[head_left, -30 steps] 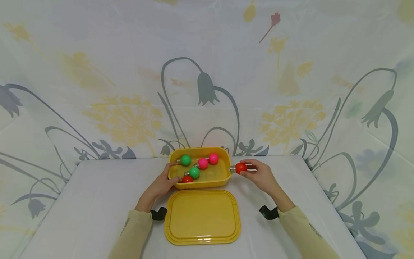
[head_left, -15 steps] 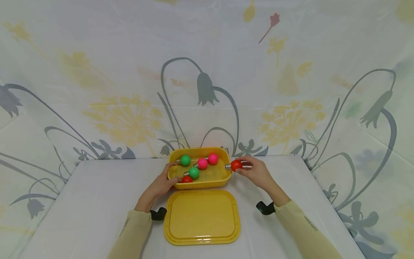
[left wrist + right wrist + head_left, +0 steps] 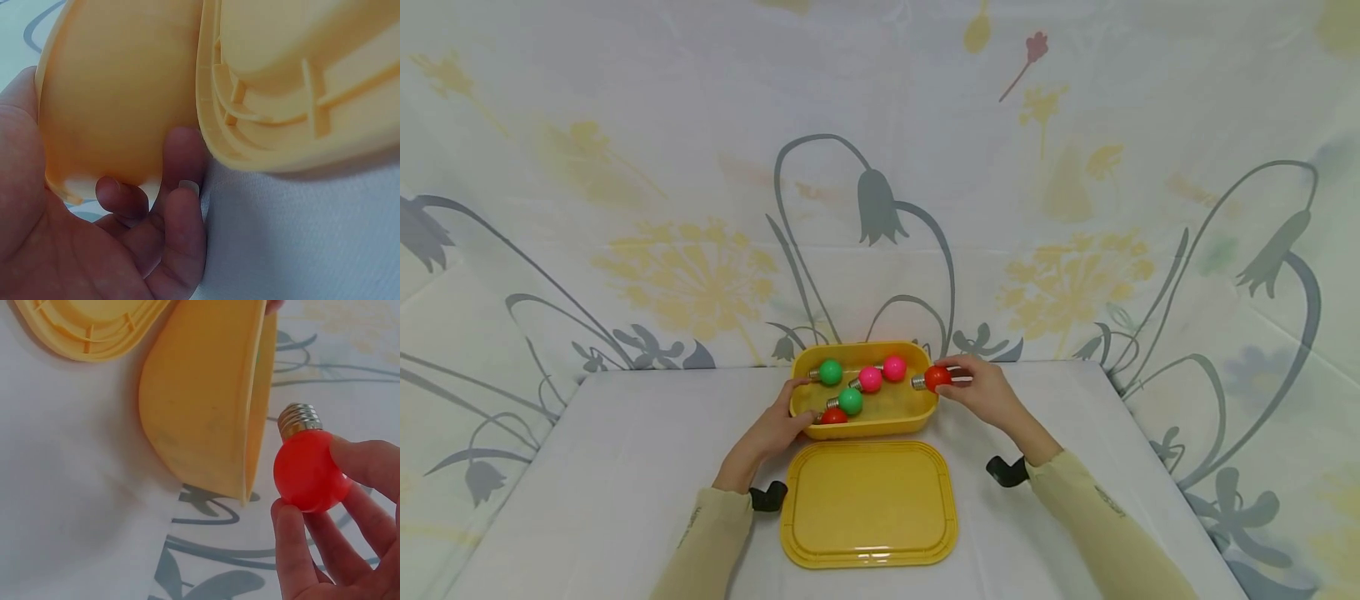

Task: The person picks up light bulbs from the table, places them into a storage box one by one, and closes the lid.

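Between the thumb and fingers of my right hand is a red light bulb, its silver screw base pointing left. In the head view this bulb appears over the right rim of a yellow plastic container. My left hand grips the container's left end, thumb over the edge and fingers curled against the outer wall, as the left wrist view also shows. Inside lie two green bulbs, two pink bulbs and another red bulb, partly hidden by the near wall.
A yellow lid lies flat just in front of the container on the white-covered table. Behind the table hangs a flower-printed cloth. Black wrist mounts stick out by both sleeves.
My right hand has moved left with the red bulb, from beside the container to over its right rim. My left hand and the bulbs inside have stayed where they were.
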